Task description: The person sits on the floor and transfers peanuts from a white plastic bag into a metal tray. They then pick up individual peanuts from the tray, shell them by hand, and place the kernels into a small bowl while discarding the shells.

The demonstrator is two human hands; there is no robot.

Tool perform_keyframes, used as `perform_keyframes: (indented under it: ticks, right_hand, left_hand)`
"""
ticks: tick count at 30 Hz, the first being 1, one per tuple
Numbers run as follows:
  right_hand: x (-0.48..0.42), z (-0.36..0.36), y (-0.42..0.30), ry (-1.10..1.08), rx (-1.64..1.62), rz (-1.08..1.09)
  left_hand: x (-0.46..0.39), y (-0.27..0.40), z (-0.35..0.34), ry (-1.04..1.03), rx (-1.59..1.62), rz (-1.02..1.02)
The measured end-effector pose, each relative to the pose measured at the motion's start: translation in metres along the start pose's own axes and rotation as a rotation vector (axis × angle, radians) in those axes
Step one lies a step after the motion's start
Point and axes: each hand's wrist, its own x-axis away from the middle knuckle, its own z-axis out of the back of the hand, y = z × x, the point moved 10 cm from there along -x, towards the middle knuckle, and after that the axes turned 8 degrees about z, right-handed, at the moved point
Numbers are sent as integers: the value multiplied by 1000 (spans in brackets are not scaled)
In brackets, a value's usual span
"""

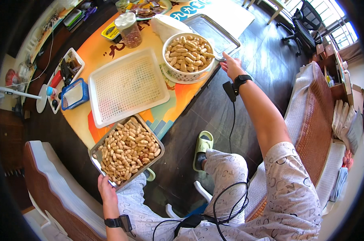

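My left hand (107, 188) grips the lower left rim of a metal tray (159, 155) heaped with unshelled peanuts (127, 147). That tray sits tilted in view at the table's near edge, by my left knee. My right hand (231, 64) reaches to the near corner of a second metal tray (234, 45), its fingertips at the rim; whether they grip it is unclear. Left of this hand stands a white bowl (185, 75) full of unshelled peanuts. A white perforated plastic tray (129, 87) lies between the bowl and the peanut tray.
Behind stand a lidded plastic jar (130, 33) of reddish contents, a yellow-labelled tub (111, 31) and a plate of packets (151, 9). A blue basket (76, 95) and a white tray of small items (79, 57) are at left. A cable (232, 129) hangs from my right wrist.
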Motion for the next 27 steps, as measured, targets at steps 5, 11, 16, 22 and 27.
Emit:
perform_keyframes:
  ticks: [5, 11, 16, 22, 27]
  right_hand:
    - [-13, -5, -2, -29, 51, 33]
    - [-8, -8, -12, -43, 52, 15]
    - [-7, 5, -25, 57, 164, 74]
    - [-13, 26, -57, 125, 752, 282]
    - [-45, 26, -65, 84, 960, 362]
  left_hand:
    - [0, 4, -4, -2, -23, -9]
    - [2, 6, -7, -12, -38, -18]
    - [4, 6, -16, -50, -22, -6]
    - [-1, 3, -9, -42, -29, 11]
    - [3, 5, -14, -24, -31, 7]
